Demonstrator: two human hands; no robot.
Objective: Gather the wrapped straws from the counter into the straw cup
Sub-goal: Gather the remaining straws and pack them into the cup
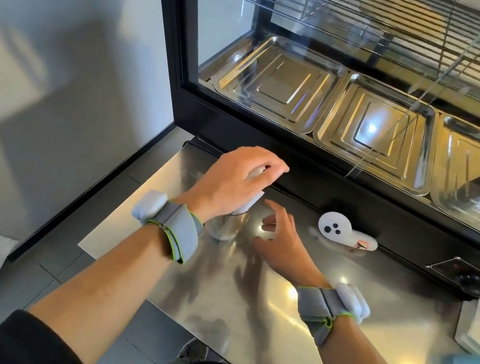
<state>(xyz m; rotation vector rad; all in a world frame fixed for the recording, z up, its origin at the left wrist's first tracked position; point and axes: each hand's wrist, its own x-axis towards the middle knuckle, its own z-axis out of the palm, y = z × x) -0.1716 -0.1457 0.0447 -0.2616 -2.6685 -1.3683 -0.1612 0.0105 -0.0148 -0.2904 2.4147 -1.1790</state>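
A: What are the fingers doing?

B: The fingers of the left hand [233, 177] are curled shut around a bunch of wrapped straws [252, 203]. White paper peeks out between them and under the palm. The fingers of the right hand [281, 240] are spread apart and hold nothing. They hover low over the surface [272, 316].

A: Where are the straws?

B: They stand in the straw cup [226, 227], a shiny metal cup at the far left of the surface, right under the left hand. The right hand is just beside the cup, on its right.

A: How will the straws feel?

B: I think very light. The paper is thin and soft, and it can slip. The straws inside are stiff but can bend if you squeeze hard. So hold the bunch around its middle, gently, and keep them all pointing the same way.

A: And the cup?

B: It looks light too, so it may tip. The free hand could steady it.

A: Any more straws lying around?

B: I see none loose. There is a white controller [342, 233] farther right, near the black display case [316, 160].
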